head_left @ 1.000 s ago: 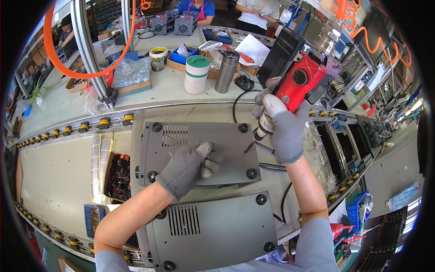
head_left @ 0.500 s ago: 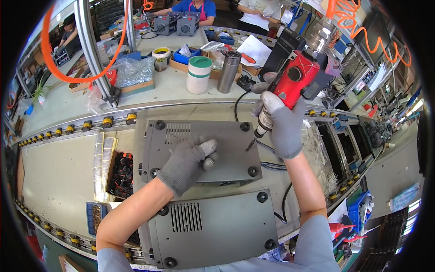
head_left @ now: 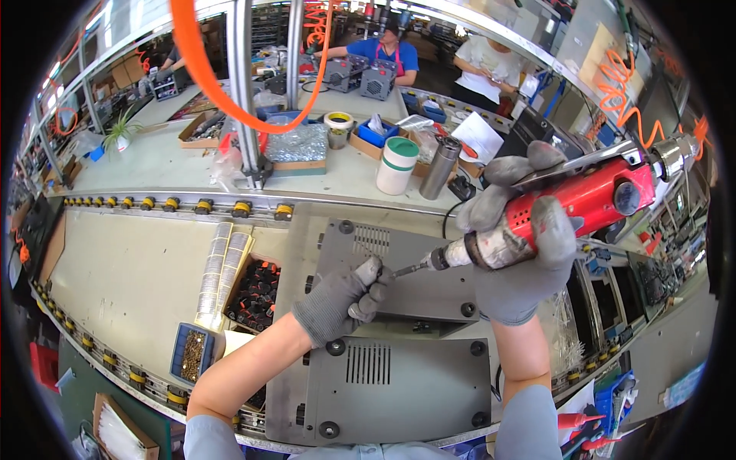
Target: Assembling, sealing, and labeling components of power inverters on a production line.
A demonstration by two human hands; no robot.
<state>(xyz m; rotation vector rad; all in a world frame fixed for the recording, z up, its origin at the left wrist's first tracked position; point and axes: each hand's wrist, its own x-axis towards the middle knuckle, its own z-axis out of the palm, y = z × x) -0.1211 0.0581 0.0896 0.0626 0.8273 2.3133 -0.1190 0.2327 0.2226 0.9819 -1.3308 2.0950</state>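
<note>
My right hand, in a grey glove, is wrapped round a red air screwdriver. The tool lies nearly level, its bit pointing left at the fingertips of my left hand. Also gloved, that hand has its thumb and fingers pinched together at the bit's tip; whatever they hold is too small to make out. Below both hands lies a dark grey metal case with vent slots and round black feet. A second similar case lies closer to me.
Left of the cases are a box of black-and-orange parts, label strips and a blue tray of screws. A white jar with a green lid and a steel flask stand beyond the roller rail. An orange hose hangs ahead.
The screwdriver has swung from pointing steeply down to nearly level, its bit now meeting my left fingertips. The view has shifted left, so the scene sits farther right.
</note>
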